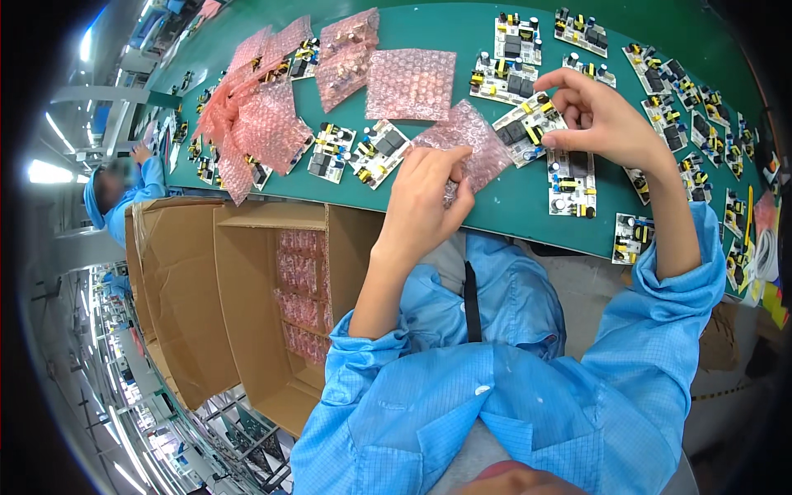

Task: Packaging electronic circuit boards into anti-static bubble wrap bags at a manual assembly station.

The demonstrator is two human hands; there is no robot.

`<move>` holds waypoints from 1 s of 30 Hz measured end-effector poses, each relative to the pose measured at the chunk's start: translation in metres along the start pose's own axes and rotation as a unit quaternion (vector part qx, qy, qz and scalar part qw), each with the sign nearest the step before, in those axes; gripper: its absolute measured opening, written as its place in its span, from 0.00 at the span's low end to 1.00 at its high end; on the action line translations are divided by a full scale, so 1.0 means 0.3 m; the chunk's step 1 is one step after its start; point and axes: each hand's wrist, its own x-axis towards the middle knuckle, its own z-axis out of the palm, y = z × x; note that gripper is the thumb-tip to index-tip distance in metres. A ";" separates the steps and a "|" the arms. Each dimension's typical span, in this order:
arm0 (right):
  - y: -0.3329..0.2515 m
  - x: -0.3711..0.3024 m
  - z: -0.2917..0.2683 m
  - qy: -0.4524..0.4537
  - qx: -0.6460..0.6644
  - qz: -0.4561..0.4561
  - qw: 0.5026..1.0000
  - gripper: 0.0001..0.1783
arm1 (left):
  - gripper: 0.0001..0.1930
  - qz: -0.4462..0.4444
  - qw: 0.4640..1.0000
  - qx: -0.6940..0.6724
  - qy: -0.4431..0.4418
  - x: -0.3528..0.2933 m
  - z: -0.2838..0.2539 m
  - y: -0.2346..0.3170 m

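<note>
My right hand (598,120) is closed on a white circuit board (528,128) with black blocks and yellow parts, gripping its right edge between thumb and fingers. Just left of that board lies a pink bubble-wrap bag (478,144). My left hand (429,194) pinches the bag's left side with curled fingers. The board's left corner is close to the bag; whether they touch I cannot tell. Below the held board, another circuit board (572,186) lies on the green table. Two more boards, one of them a circuit board (379,154) beside my left hand, lie to the left.
A flat bubble-wrap bag (410,85) and a heap of pink bags (256,124) lie on the green table (421,25). Several loose boards (660,70) spread over the right side. Below the table edge stands an open cardboard box (247,272) holding wrapped pieces (301,285). A co-worker (124,194) is far left.
</note>
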 end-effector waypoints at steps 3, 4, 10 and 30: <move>0.028 0.006 -0.020 0.025 0.049 0.003 0.998 0.29 | 0.14 0.000 0.999 0.051 -0.017 0.019 0.023 0.013; 0.040 0.016 -0.029 0.027 0.064 0.002 0.998 0.27 | 0.14 -0.002 0.999 0.049 -0.018 0.022 0.030 0.016; 0.033 0.009 -0.016 0.022 0.055 -0.013 0.998 0.29 | 0.07 -0.016 0.996 0.089 0.020 0.057 0.061 0.047; 0.008 -0.022 -0.030 -0.038 -0.087 -0.025 0.995 0.34 | 0.11 -0.023 0.988 0.047 0.143 0.051 0.126 0.024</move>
